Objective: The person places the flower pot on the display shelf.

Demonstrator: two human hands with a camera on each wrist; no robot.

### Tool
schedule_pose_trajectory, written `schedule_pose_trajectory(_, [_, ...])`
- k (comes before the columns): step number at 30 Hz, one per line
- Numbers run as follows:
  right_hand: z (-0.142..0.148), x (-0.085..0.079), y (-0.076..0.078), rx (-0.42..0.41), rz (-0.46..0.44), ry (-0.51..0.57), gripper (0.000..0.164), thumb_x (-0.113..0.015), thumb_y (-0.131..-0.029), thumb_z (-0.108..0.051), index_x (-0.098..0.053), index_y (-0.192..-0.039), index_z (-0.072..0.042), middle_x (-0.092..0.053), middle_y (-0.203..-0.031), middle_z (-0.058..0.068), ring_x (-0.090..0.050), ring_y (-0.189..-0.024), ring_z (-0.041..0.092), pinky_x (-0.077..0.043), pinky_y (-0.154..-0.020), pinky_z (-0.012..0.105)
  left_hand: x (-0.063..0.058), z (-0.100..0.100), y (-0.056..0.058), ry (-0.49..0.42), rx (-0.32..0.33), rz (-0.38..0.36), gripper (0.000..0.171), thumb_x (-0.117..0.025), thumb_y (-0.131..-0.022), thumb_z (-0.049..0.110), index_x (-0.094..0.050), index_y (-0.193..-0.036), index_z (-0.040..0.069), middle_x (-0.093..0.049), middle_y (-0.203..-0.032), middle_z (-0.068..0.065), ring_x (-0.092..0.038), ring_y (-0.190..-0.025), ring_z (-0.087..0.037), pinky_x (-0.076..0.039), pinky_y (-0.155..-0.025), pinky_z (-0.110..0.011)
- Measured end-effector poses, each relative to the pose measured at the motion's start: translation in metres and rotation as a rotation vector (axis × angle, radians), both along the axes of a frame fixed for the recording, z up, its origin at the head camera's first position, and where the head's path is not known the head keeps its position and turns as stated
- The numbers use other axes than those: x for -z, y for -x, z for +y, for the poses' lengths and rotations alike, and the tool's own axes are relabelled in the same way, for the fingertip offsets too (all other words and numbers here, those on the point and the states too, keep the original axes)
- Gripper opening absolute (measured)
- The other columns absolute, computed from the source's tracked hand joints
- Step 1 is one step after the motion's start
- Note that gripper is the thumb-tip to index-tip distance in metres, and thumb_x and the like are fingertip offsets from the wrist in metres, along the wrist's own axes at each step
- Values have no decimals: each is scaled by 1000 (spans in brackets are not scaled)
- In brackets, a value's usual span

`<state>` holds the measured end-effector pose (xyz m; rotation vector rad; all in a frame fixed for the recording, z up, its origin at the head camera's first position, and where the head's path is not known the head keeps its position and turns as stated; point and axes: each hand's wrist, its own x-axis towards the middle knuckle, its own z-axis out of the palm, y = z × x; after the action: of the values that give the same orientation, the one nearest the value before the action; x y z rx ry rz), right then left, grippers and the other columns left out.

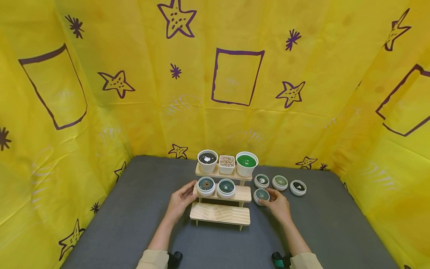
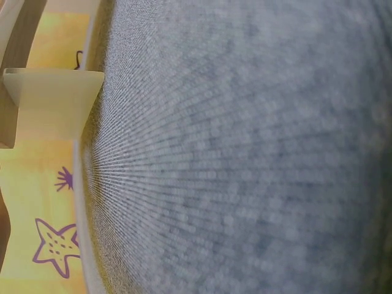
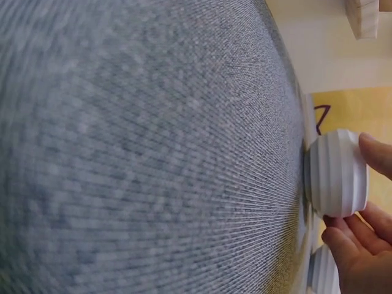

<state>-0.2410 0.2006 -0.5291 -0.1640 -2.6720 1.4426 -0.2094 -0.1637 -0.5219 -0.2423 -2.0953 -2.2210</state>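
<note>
In the head view, my left hand (image 1: pixel 181 200) holds the left end of the middle board of a three-step wooden stand (image 1: pixel 220 213), fingers behind and thumb in front. My right hand (image 1: pixel 278 205) grips a small ribbed white pot (image 1: pixel 261 195) with a dark green fill, to the right of the stand. Seen from the right wrist, thumb and fingertips pinch the ribbed pot (image 3: pixel 337 174) from opposite sides, close over the grey tabletop. The middle board bears two similar pots, one teal with a brown centre (image 1: pixel 206 185), the other dark green (image 1: pixel 226 188).
On the top board stand a dark-filled white cup (image 1: pixel 207 160), a square cup of beige grains (image 1: pixel 227 164) and a green-filled cup (image 1: pixel 246 163). Three more ribbed pots (image 1: pixel 261 181) (image 1: pixel 280 182) (image 1: pixel 298 187) sit right of the stand. Yellow patterned cloth (image 1: pixel 235 127) surrounds the grey table (image 1: pixel 141 194).
</note>
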Motion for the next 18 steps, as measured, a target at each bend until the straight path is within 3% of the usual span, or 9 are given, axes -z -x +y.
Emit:
schedule_pose_trajectory(3, [0, 1, 1, 1, 1, 3, 61, -83, -77, -16, -60, -129, 2, -66, -125, 27, -66, -115, 37, -54, -81, 15, 0, 0, 0, 3, -4, -3, 56, -65, -91, 0, -45, -142, -9, -46, -148, -29, -54, -122, 2, -46, -99, -7])
schedule_pose_trajectory(6, [0, 2, 1, 1, 5, 5, 60, -84, -76, -16, -60, -129, 2, -67, -124, 26, -67, -114, 36, -45, -75, 6, -1, 0, 0, 9, -6, 0, 56, -65, -91, 1, -45, -143, -9, -45, -148, -29, -54, -125, -1, -46, -99, -8])
schedule_pose_trajectory(13, [1, 2, 1, 13, 7, -15, 60, -85, -75, -19, -62, -128, 0, -69, -121, 25, -68, -110, 35, -47, -73, 8, -1, 0, 0, -2, -8, -12, 56, -65, -90, -1, -45, -142, -9, -46, -149, -28, -54, -126, -5, -47, -99, -8])
schedule_pose_trajectory(18, [1, 4, 1, 15, 11, -22, 60, -86, -75, -21, -63, -127, -1, -69, -121, 24, -68, -111, 34, -48, -74, 9, -1, 0, 0, -10, -9, -8, 56, -65, -90, -3, -45, -142, -10, -45, -148, -29, -55, -121, 3, -47, -98, -8])
